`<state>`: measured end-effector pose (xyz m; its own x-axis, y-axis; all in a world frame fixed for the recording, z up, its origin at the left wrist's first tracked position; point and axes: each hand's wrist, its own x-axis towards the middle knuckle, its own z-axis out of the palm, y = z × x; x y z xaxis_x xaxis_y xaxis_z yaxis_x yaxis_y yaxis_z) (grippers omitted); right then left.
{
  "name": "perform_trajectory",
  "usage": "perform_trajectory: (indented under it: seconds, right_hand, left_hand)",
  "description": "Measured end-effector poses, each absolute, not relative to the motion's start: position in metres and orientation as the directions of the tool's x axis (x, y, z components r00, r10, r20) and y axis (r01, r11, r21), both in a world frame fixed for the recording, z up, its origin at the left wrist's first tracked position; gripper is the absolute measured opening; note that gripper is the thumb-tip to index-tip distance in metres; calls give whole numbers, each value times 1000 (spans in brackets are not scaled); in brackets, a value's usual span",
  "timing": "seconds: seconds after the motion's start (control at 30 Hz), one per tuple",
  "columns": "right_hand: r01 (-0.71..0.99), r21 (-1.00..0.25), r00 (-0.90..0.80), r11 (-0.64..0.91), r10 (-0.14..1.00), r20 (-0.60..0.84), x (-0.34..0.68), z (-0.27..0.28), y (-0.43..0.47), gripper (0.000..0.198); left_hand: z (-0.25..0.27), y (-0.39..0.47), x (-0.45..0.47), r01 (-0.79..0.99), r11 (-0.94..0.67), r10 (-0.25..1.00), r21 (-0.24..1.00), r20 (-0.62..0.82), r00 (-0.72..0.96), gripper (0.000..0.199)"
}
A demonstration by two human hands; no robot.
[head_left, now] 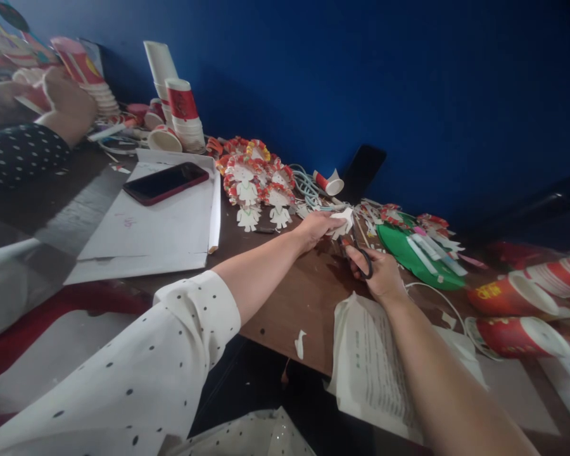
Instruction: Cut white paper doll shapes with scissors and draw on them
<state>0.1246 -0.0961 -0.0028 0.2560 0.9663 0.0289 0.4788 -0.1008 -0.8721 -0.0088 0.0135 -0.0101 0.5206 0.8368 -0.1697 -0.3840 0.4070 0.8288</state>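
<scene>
Over the brown table, my left hand (316, 229) pinches a small white paper cutout (342, 223) by its edge. Dark-handled scissors (365, 261) are in my right hand (377, 271), with fingers through the loops. Their blades point up at the cutout and are partly hidden behind it. Just left of my left hand lies a pile of paper dolls (244, 183) with red and yellow frilled heads and white bodies. Paper scraps (368, 218) lie behind the scissors. A printed sheet (368, 361) sits under my right forearm.
A phone (166, 183) rests on white paper (142, 234) at the left. Stacked paper cups (185, 114) stand behind it; more red cups (513, 294) lie at the right. Markers (430, 250) lie on a green disc (399, 253). At far left, another person's hands (66, 104) hold something red and white.
</scene>
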Motion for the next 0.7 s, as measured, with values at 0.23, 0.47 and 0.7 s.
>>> perform_trajectory:
  seconds: [0.23,0.47,0.7]
  right_hand:
    - [481,-869,289,-119,957,29,122,-3,-95,53]
    - [418,-900,363,-123,931,42,129,-9,-93,51]
    - [376,-915,408,-143,913,26,132,-10,-92,51]
  left_hand:
    - [-14,17,-7,-392,393,842,832,-155,517,7]
    - [-17,19,-7,-416,396,833,818,-129,539,4]
    - [-21,20,-5,-448,421,821,789,-121,558,14]
